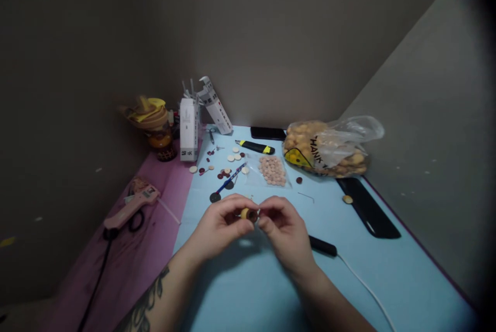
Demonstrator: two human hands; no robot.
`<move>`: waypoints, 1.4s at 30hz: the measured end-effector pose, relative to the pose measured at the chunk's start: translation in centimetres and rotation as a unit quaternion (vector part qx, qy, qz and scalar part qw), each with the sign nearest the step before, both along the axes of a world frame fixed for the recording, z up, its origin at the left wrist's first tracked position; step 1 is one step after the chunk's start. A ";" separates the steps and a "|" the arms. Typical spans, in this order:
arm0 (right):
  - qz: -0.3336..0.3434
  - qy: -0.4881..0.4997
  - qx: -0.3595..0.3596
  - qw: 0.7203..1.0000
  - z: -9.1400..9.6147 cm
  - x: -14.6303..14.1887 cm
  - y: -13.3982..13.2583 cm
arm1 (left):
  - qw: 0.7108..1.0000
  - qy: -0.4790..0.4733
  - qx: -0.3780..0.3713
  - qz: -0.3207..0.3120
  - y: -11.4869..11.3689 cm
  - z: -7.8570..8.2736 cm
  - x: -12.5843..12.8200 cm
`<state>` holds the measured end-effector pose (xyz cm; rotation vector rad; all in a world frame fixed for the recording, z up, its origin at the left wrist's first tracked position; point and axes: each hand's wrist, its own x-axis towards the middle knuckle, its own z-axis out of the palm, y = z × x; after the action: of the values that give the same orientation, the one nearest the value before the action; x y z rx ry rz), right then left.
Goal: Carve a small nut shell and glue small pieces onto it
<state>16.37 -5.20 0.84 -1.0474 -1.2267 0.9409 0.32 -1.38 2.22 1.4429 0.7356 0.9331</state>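
Observation:
Between the fingers of my left hand [231,220] is a small hollow tan shell [245,214], its dark brown opening turned to the right. My right hand [284,227] is closed in a pinch right at that opening; whatever its fingertips hold is too small to make out. Both hands are above the light blue mat [240,290]. Beyond them lie a blue pen-like tool [228,179], a clear bag of small beige beads [272,171] and several loose white discs [231,158]. Behind my right hand, a black handle with a white cord [323,246] is partly hidden.
At left are a pink glue gun [135,207], white boxes [188,130] and a cup [160,141]. A yellow-black utility knife [256,146] and a phone [267,133] lie at the back. On the right are a plastic bag of round tan shells [325,148] and a long black case [370,210].

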 end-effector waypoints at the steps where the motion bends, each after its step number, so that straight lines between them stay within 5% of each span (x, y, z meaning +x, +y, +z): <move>1: -0.005 -0.070 0.052 0.996 0.3 0.4 -0.2 | 1.000 -0.016 -0.019 -0.015 0.0 0.1 0.0; 4: 0.017 -0.214 0.160 0.964 1.1 1.6 -0.7 | 0.998 -0.020 -0.043 -0.046 0.0 0.3 -0.1; 9: 0.055 -0.279 0.192 0.939 1.3 2.3 -0.7 | 0.995 0.009 -0.055 -0.082 0.1 0.8 -0.2; 16: 0.021 -0.211 0.134 0.968 0.7 1.6 -0.4 | 0.979 -0.091 -0.183 -0.005 -0.3 -0.1 0.7; 22: -0.031 -0.157 0.057 0.985 -0.4 0.8 -0.1 | 0.971 -0.092 -0.200 0.096 -0.6 -0.1 1.5; 42: -0.041 -0.127 0.098 0.986 -0.9 1.1 -0.2 | 0.986 -0.043 -0.148 0.071 -1.1 0.5 1.1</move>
<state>17.42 -5.41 -0.09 -1.0735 -1.4430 0.6204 1.39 -2.46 2.71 1.0956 0.8817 0.9441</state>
